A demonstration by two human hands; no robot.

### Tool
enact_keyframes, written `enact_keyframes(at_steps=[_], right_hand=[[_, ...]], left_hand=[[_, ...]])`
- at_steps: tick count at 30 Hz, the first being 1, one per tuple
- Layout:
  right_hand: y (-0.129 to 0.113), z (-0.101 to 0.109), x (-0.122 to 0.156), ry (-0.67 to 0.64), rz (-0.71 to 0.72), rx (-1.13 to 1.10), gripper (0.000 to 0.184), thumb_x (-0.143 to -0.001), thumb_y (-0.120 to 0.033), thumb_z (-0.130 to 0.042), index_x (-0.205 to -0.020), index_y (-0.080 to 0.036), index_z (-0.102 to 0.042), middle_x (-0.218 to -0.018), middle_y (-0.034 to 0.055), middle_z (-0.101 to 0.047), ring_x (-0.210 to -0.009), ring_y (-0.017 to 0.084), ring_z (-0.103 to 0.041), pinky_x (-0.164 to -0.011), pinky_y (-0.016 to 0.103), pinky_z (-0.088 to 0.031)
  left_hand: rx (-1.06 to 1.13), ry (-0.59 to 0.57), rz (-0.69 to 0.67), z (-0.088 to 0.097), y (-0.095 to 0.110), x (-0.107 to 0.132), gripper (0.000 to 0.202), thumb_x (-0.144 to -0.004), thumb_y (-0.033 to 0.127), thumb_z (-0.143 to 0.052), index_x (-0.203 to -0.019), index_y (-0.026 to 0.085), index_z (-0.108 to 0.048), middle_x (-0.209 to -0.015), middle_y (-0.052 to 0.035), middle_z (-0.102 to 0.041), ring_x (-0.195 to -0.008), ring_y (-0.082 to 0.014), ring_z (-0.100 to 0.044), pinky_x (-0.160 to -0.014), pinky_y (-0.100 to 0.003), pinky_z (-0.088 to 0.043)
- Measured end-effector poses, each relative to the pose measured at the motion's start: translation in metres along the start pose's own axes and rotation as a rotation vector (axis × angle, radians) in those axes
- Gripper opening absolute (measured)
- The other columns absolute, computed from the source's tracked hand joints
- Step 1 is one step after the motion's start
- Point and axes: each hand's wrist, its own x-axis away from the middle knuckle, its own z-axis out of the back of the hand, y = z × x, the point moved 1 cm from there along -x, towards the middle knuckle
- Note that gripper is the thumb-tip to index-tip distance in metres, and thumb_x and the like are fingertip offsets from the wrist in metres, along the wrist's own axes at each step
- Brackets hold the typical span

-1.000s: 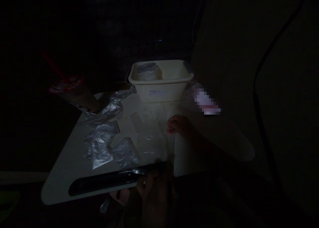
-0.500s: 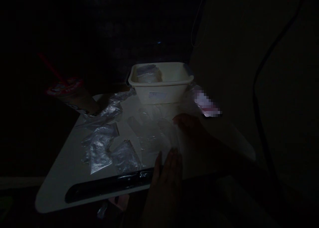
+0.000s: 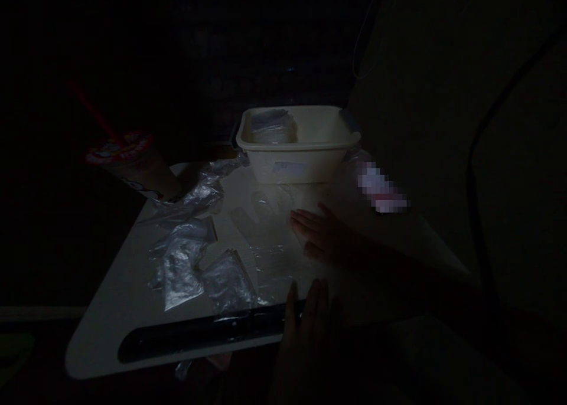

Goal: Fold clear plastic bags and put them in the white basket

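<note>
A clear disposable plastic glove (image 3: 270,245) lies spread on the white tabletop, its fingers pointing toward the tub. Over the glove's right side my right hand (image 3: 319,235) lies flat, fingers stretched out to the left. My left hand (image 3: 305,319) rests at the near edge of the table, by the lower end of the glove, with its fingers extended forward. Neither hand shows anything held. To the left of the glove are a folded clear plastic packet (image 3: 228,284) and a crumpled plastic piece (image 3: 181,269). The picture is very dark.
A cream tub (image 3: 301,163) with stacked plastic packets (image 3: 272,127) inside stands at the back. A lidded drink cup (image 3: 142,172) with a red straw is at the left, beside crumpled plastic wrap (image 3: 204,189). A black strip (image 3: 195,332) runs along the near edge. A pixelated item (image 3: 381,189) lies right.
My right hand has turned from curled fingers at the glove's edge to lying flat over it. My left hand has drawn slightly nearer. The view has shifted a little.
</note>
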Motion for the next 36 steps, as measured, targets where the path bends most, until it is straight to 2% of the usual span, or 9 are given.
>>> enact_keyframes(at_steps=[5,8,10,16,21,25,29,33,36], right_hand=[[0.021,0.002,-0.013,0.177,-0.076,-0.010,0.039,-0.082,-0.027,-0.031,-0.117,-0.011,-0.037,-0.123,0.0125,-0.040,-0.114,0.019,-0.033,-0.093,0.044,-0.019],[0.027,0.009,-0.024,0.349,-0.218,-0.067,0.029,-0.079,-0.020,-0.036,-0.102,-0.011,-0.051,-0.102,0.0112,-0.056,-0.096,0.018,-0.049,-0.084,0.034,-0.033],[0.023,0.015,-0.038,0.379,-0.282,-0.107,0.023,-0.076,-0.017,-0.039,-0.090,-0.012,-0.057,-0.087,0.0087,-0.061,-0.084,0.016,-0.053,-0.077,0.029,-0.037],[-0.013,0.017,-0.106,0.171,-0.303,-0.212,0.020,-0.073,-0.020,-0.042,-0.083,-0.015,-0.059,-0.086,0.0062,-0.061,-0.077,0.016,-0.055,-0.066,0.024,-0.040],[-0.025,0.004,-0.145,0.073,-0.332,-0.205,0.022,-0.070,-0.024,-0.049,-0.082,-0.009,-0.059,-0.089,0.0150,-0.059,-0.081,0.022,-0.055,-0.067,0.030,-0.040],[-0.018,0.001,-0.147,0.055,-0.281,-0.279,0.015,-0.071,-0.018,-0.047,-0.075,-0.010,-0.060,-0.082,0.0097,-0.061,-0.076,0.015,-0.056,-0.065,0.023,-0.040],[-0.008,0.007,-0.134,0.187,-0.311,-0.661,0.011,-0.069,-0.021,-0.050,-0.066,-0.012,-0.056,-0.064,0.0013,-0.059,-0.056,0.008,-0.052,-0.051,0.017,-0.039],[-0.004,0.009,-0.116,0.266,-0.407,-1.218,0.008,-0.060,-0.020,-0.055,-0.061,-0.013,-0.050,-0.048,-0.0057,-0.050,-0.036,0.003,-0.040,-0.036,0.016,-0.032],[-0.001,0.009,-0.104,0.295,-0.385,-1.391,0.022,-0.054,-0.015,-0.057,-0.075,-0.014,-0.052,-0.054,-0.0062,-0.051,-0.039,0.004,-0.044,-0.036,0.016,-0.032]], left_hand=[[0.058,0.019,0.039,0.006,0.001,-0.002,0.037,-0.082,0.023,-0.029,-0.118,0.021,-0.036,-0.124,-0.0082,-0.040,-0.117,-0.0248,-0.027,-0.091,-0.050,-0.016],[0.204,0.027,0.086,0.026,-0.011,0.001,0.039,-0.081,0.024,-0.032,-0.120,0.019,-0.035,-0.128,-0.0068,-0.035,-0.117,-0.0242,-0.026,-0.091,-0.045,-0.023],[0.312,0.021,0.191,0.038,-0.025,0.012,0.037,-0.080,0.026,-0.034,-0.116,0.017,-0.040,-0.125,-0.0077,-0.038,-0.114,-0.0244,-0.031,-0.087,-0.040,-0.030],[0.297,0.058,0.489,0.045,-0.058,0.057,0.020,-0.077,0.024,-0.042,-0.094,0.020,-0.053,-0.088,-0.0047,-0.060,-0.078,-0.0189,-0.052,-0.064,-0.033,-0.040],[0.376,0.010,0.441,0.045,-0.054,0.068,0.018,-0.077,0.017,-0.040,-0.085,0.022,-0.056,-0.081,-0.0020,-0.061,-0.074,-0.0171,-0.053,-0.064,-0.031,-0.039],[0.398,0.005,0.457,0.051,-0.058,0.062,0.020,-0.078,0.018,-0.039,-0.089,0.021,-0.056,-0.086,-0.0033,-0.061,-0.076,-0.0171,-0.053,-0.064,-0.030,-0.039],[0.381,0.021,0.486,0.049,-0.075,0.038,0.029,-0.080,0.019,-0.036,-0.106,0.019,-0.048,-0.102,-0.0062,-0.056,-0.091,-0.0198,-0.047,-0.074,-0.035,-0.037],[0.321,-0.124,0.362,0.035,-0.095,0.006,0.045,-0.081,0.022,-0.036,-0.124,0.024,-0.026,-0.126,-0.0031,-0.038,-0.099,-0.0224,-0.039,-0.077,-0.038,-0.035],[0.260,-0.203,0.334,0.025,-0.104,-0.006,0.039,-0.081,0.029,-0.036,-0.120,0.023,-0.035,-0.125,-0.0045,-0.038,-0.100,-0.0252,-0.037,-0.076,-0.041,-0.033]])
